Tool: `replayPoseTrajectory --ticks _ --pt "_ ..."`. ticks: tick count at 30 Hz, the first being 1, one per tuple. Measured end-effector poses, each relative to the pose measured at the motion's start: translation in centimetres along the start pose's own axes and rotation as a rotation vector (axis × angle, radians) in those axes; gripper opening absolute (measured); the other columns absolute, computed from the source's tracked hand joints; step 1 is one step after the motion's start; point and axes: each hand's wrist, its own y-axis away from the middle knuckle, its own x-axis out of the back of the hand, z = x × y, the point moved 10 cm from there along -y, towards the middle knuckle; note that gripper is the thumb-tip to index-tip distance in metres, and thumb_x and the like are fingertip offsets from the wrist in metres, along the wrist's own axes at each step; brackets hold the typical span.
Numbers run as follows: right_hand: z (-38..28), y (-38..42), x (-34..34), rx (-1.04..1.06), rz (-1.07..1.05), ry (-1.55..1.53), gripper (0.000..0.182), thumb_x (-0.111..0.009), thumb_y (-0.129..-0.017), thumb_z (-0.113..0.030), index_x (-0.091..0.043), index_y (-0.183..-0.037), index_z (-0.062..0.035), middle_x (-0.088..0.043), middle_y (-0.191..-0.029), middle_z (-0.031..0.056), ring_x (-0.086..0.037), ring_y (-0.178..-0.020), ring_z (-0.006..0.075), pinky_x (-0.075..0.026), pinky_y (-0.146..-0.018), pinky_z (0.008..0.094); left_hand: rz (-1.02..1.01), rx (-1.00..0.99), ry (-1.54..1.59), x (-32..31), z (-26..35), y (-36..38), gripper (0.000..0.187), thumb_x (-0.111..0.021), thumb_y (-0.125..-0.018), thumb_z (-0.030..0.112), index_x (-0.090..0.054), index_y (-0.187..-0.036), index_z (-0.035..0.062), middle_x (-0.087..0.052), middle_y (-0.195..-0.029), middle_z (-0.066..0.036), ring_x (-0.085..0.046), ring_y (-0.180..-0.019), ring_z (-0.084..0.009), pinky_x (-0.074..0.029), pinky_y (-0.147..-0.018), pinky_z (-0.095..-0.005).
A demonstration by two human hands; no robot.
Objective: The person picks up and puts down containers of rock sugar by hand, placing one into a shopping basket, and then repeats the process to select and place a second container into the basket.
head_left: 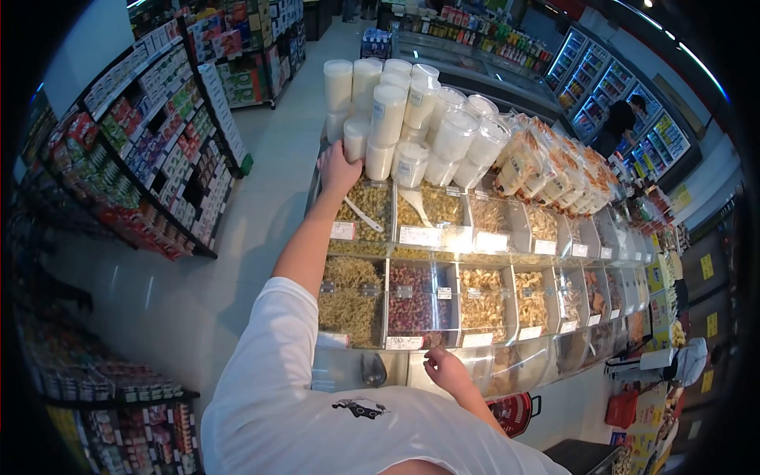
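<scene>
My left hand [339, 168] reaches over the near left bins, its fingers closed round the lower side of a white-filled plastic jar [355, 134]. More white jars with clear lids [389, 115] stand stacked beside it. Below that hand, a white scoop [364, 214] lies in a bin of greenish dried goods. Another white scoop [415, 207] rests in the bin to the right. My right hand [447, 370] hovers by the front edge of the lower bins, fingers loosely curled and apart, with nothing visible in them. Dried rosebuds [417, 299] fill the bin above it.
Clear bins of dried goods run rightward, with orange-and-white bags [546, 168] piled behind them. A stocked shelf [150, 134] stands left across the aisle floor [269, 170]. Freezers [475, 67] and a person [616, 127] by the drinks fridges are farther back. A red basket [622, 409] sits right.
</scene>
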Motion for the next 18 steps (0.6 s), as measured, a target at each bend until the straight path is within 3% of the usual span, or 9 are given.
replayPoseTrajectory --ticks 5,14,18 --pt "0.78 0.09 -0.62 -0.026 -0.012 -0.034 0.021 -0.067 -0.090 -0.017 -0.068 -0.104 -0.0017 -0.070 -0.097 0.0170 -0.069 -0.087 0.0342 -0.056 -0.076 0.0432 -0.029 0.046 -0.050 0.73 0.46 0.33 0.060 -0.079 -0.070 0.032 -0.055 -0.117 0.0037 -0.060 -0.120 -0.016 -0.052 -0.121 -0.0379 -0.034 -0.112 -0.0501" --pt "0.76 0.12 -0.53 -0.043 -0.021 -0.035 0.021 -0.067 -0.091 -0.018 -0.068 -0.105 -0.0026 -0.072 -0.098 0.0166 -0.070 -0.087 0.0335 -0.056 -0.076 0.0435 -0.028 0.053 -0.060 0.84 0.92 0.65 0.066 -0.079 -0.069 0.032 -0.051 -0.120 0.0016 -0.058 -0.125 -0.021 -0.048 -0.126 -0.0407 -0.029 -0.114 -0.0510" --pt "0.70 0.20 -0.32 -0.059 -0.008 -0.029 0.020 -0.070 -0.089 -0.015 -0.067 -0.105 -0.0033 -0.073 -0.089 0.0135 -0.071 -0.083 0.0316 -0.056 -0.076 0.0421 -0.043 0.055 -0.090 0.03 0.18 0.33 0.059 -0.075 -0.072 0.026 -0.051 -0.120 0.0014 -0.058 -0.125 -0.021 -0.048 -0.126 -0.0406 -0.030 -0.113 -0.0508"
